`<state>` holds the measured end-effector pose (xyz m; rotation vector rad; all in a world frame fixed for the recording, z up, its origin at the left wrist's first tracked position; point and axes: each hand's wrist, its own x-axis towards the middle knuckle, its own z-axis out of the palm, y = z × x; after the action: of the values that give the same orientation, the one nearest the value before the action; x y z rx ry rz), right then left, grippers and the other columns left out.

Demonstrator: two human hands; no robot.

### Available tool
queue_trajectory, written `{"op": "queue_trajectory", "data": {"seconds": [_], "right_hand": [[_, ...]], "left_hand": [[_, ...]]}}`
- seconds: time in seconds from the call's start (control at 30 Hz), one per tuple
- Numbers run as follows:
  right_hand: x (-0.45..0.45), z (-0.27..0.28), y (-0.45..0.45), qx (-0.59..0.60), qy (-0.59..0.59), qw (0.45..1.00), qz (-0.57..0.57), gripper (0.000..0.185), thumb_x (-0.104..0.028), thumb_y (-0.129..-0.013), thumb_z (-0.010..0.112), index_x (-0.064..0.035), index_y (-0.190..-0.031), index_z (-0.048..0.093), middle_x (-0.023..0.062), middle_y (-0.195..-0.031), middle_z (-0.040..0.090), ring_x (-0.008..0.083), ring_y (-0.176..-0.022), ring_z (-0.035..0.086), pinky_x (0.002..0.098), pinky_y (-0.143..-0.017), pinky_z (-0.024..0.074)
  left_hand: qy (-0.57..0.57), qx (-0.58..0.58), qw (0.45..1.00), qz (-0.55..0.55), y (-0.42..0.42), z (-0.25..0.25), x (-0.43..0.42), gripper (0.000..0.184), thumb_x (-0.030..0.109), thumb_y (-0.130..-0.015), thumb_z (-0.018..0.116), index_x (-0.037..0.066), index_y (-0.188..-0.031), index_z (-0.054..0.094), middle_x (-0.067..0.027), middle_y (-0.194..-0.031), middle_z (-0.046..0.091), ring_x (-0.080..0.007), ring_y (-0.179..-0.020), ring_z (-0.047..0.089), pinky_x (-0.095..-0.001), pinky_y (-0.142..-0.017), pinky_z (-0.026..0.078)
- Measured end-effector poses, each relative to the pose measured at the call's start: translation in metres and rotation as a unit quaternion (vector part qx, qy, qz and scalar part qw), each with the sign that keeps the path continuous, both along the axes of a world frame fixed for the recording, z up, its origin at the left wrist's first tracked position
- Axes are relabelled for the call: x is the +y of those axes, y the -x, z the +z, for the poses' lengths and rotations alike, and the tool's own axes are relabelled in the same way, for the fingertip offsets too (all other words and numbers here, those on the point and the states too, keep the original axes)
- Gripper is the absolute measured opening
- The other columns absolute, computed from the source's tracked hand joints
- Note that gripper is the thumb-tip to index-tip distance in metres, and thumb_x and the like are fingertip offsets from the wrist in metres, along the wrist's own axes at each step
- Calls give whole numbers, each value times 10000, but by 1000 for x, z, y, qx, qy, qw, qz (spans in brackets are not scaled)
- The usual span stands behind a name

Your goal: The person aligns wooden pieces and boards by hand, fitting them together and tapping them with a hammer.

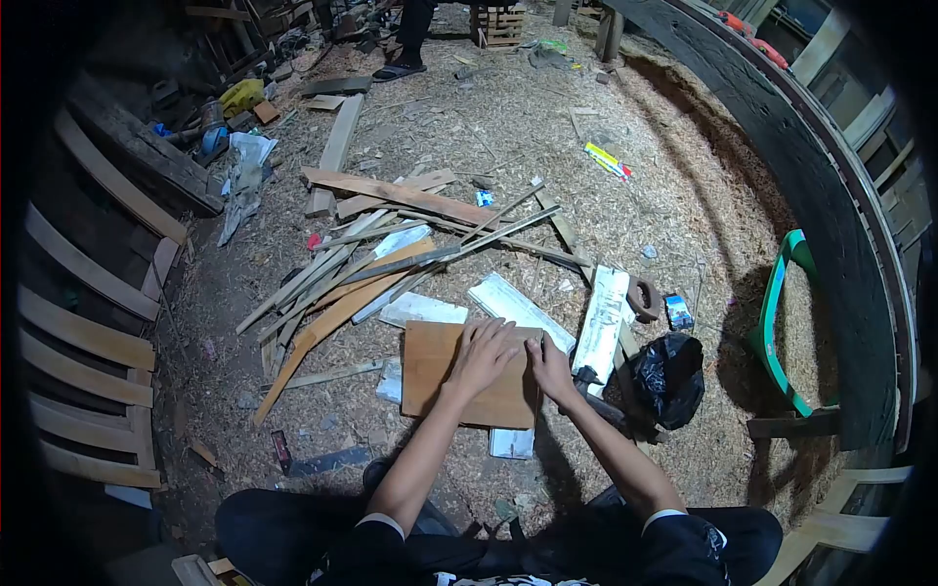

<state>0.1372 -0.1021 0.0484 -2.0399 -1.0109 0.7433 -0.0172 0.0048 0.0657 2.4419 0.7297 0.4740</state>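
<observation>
A flat, square-cornered wooden board [430, 366] lies in front of my knees, propped on white-painted wood pieces. My left hand [482, 354] rests on its top face, fingers stretched out and pressed flat. At the board's right edge, my right hand [553, 367] is closed, with the thumb side against the edge; its lower fingers are partly hidden. White-painted planks [601, 317] stick out beyond and to the right of the board. Near them is a brown handsaw handle [643, 298], its blade mostly out of sight.
A pile of wood strips [362, 254] lies ahead on the shavings. To the right are a black plastic bag [668, 379], a green plastic frame [772, 322] and a long dark beam [821, 186]. Slatted wood [88, 391] lines the left; another person's foot [399, 71] is far ahead.
</observation>
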Motion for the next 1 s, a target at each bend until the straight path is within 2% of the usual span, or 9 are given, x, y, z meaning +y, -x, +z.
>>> {"op": "queue_trajectory", "data": {"seconds": [0.03, 0.1, 0.13, 0.37, 0.43, 0.5, 0.67, 0.73, 1.0], "right_hand": [[-1, -3, -2, 1, -1, 1000, -1, 463, -351, -1056, 528, 30, -1318, 548, 321, -1061, 681, 485, -1033, 652, 535, -891, 496], [-9, -4, -5, -242, -24, 968, 63, 450, -295, -1011, 587, -8, -1355, 548, 268, -1140, 651, 436, -1095, 596, 501, -935, 466], [-12, -3, -6, -273, 0, 958, 92, 480, -255, -968, 630, -41, -1388, 542, 215, -1214, 601, 386, -1152, 531, 486, -973, 425], [-30, -13, 15, -303, 20, 946, 109, 512, -238, -968, 647, -70, -1434, 515, 190, -1298, 573, 355, -1222, 511, 503, -1023, 396], [-33, -9, 16, -304, 26, 946, 109, 526, -246, -968, 647, -76, -1445, 505, 189, -1318, 567, 351, -1228, 510, 506, -1034, 387], [-34, -6, 16, -321, 15, 942, 101, 514, -258, -964, 653, -99, -1438, 537, 207, -1311, 564, 378, -1228, 498, 511, -1015, 386], [-34, -11, 13, -344, 57, 932, 103, 639, -327, -1000, 600, -176, -1576, 369, 232, -1493, 422, 403, -1344, 412, 552, -1096, 306], [-33, -19, 13, -345, 63, 930, 107, 631, -327, -1004, 592, -177, -1576, 371, 231, -1493, 424, 402, -1347, 409, 560, -1095, 304], [-32, -14, 11, -315, 86, 940, 102, 615, -371, -1019, 565, -237, -1586, 367, 217, -1511, 441, 414, -1388, 393, 594, -1124, 273]], "left_hand": [[-18, -7, 1000, -8, 2, -8, 0, 539, 335, -1006, 608, 53, -1458, 522, -197, -1468, 531, -340, -1436, 415, -517, -1233, 202], [-4, 2, 1000, 2, 6, -25, 1, 557, 340, -1000, 613, 46, -1463, 521, -210, -1500, 498, -354, -1455, 388, -510, -1231, 213], [11, 9, 1000, 13, 9, -32, 0, 574, 346, -993, 618, 39, -1468, 519, -222, -1531, 466, -367, -1474, 361, -503, -1230, 224], [13, 77, 997, 11, 16, -51, -15, 666, 396, -1013, 570, 41, -1553, 404, -205, -1647, 306, -342, -1552, 226, -527, -1254, 144], [-53, 89, 994, 29, 12, -56, -23, 657, 400, -1033, 525, 59, -1574, 375, -201, -1670, 254, -316, -1570, 185, -537, -1263, 97], [-53, 95, 994, 17, 8, -59, -28, 633, 394, -1048, 488, 73, -1580, 371, -185, -1679, 241, -299, -1575, 173, -530, -1266, 91], [-98, 141, 985, 13, -4, -53, -43, 576, 376, -1079, 388, 125, -1597, 359, -123, -1696, 235, -257, -1581, 169, -511, -1273, 81], [-144, 159, 976, 24, -5, -52, -44, 570, 387, -1084, 350, 149, -1602, 354, -85, -1699, 243, -237, -1582, 170, -502, -1274, 80], [-127, 171, 977, 26, -6, -50, -46, 571, 382, -1081, 364, 155, -1604, 353, -91, -1700, 240, -233, -1585, 159, -516, -1269, 69]]}}
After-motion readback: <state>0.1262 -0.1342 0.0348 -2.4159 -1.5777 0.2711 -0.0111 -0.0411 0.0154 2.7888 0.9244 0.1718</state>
